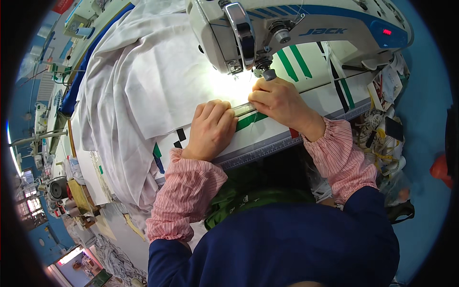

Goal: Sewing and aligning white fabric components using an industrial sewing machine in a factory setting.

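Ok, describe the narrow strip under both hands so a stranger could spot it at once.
Start at the white and blue sewing machine, then drop to its needle foot. The pale, narrow fabric strip runs from there between the right hand and left hand, beside a green tape mark.

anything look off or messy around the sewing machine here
Nothing damaged. The white fabric lies bunched and hangs over the table's left edge, while both hands press a strip flat by the sewing machine.
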`<act>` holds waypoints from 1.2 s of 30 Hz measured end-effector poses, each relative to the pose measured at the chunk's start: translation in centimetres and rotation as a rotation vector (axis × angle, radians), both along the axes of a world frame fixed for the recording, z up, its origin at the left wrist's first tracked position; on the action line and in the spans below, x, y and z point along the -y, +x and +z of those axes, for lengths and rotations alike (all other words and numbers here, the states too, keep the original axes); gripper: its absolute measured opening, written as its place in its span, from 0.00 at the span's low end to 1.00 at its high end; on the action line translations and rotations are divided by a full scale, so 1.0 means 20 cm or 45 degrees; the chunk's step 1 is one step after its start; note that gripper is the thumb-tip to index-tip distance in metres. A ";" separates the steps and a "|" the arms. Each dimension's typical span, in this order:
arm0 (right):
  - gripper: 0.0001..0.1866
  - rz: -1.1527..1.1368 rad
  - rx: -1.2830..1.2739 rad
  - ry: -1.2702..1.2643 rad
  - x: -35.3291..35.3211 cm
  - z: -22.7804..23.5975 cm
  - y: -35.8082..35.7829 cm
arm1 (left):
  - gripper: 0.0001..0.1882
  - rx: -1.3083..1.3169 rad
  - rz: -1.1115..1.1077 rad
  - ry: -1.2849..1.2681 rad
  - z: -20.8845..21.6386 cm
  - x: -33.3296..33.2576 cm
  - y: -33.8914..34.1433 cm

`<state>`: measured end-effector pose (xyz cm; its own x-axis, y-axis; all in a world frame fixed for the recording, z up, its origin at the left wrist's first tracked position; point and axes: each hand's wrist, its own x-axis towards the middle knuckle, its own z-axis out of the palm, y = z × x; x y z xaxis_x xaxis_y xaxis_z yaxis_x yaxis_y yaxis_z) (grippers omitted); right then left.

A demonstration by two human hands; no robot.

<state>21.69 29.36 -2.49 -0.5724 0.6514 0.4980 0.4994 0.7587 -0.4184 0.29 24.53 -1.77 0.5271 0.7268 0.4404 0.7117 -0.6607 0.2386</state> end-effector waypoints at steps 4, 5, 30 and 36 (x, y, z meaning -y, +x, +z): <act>0.05 0.001 0.007 0.086 0.00 0.00 0.00 | 0.18 -0.022 0.009 -0.129 0.02 0.00 0.00; 0.05 -0.003 -0.002 0.080 0.00 0.00 0.00 | 0.18 -0.022 0.004 -0.127 0.02 -0.01 0.00; 0.05 -1.088 0.310 0.208 0.05 -0.08 0.58 | 0.19 -0.092 -0.019 0.055 0.07 -0.05 0.09; 0.03 -0.388 -0.250 -0.254 0.54 0.17 0.33 | 0.25 0.193 -0.504 -0.105 0.14 0.07 0.41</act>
